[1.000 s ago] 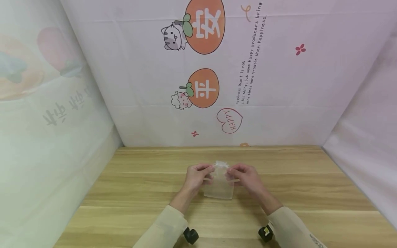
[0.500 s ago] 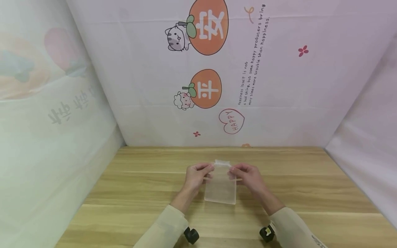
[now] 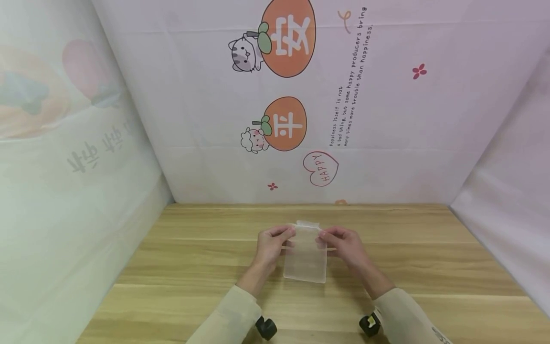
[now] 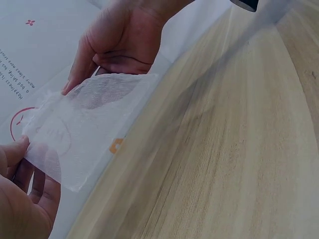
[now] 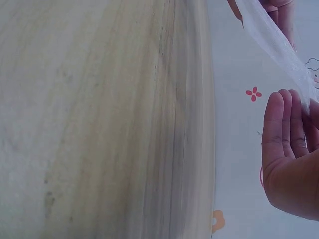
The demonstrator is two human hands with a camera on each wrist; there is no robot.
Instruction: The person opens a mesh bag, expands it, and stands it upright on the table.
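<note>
A sheer white organza drawstring pouch (image 3: 305,260) hangs flat and spread between both hands, its gathered top edge toward the back wall. My left hand (image 3: 270,243) pinches its upper left side between thumb and fingers. On the opposite side, my right hand (image 3: 345,245) pinches the upper right corner. Fingers show faintly through the thin mesh. In the left wrist view the pouch (image 4: 87,124) is stretched between the two hands, held up over the table. The right wrist view shows the pouch (image 5: 279,45) nearly edge-on, with the right hand's fingers (image 5: 273,129) behind it.
A wood-grain table (image 3: 193,267) lies under the hands. White cloth with printed cartoon fruit and lettering forms the back wall (image 3: 378,167), and plain-looking cloth hangs at both sides. A dark wrist camera (image 3: 266,328) sits by the left sleeve, another (image 3: 369,324) by the right.
The pouch has gone from bunched at the top to spread wider and flatter, its lower edge lower in view. The right hand shifted slightly right; over the last half second little moved.
</note>
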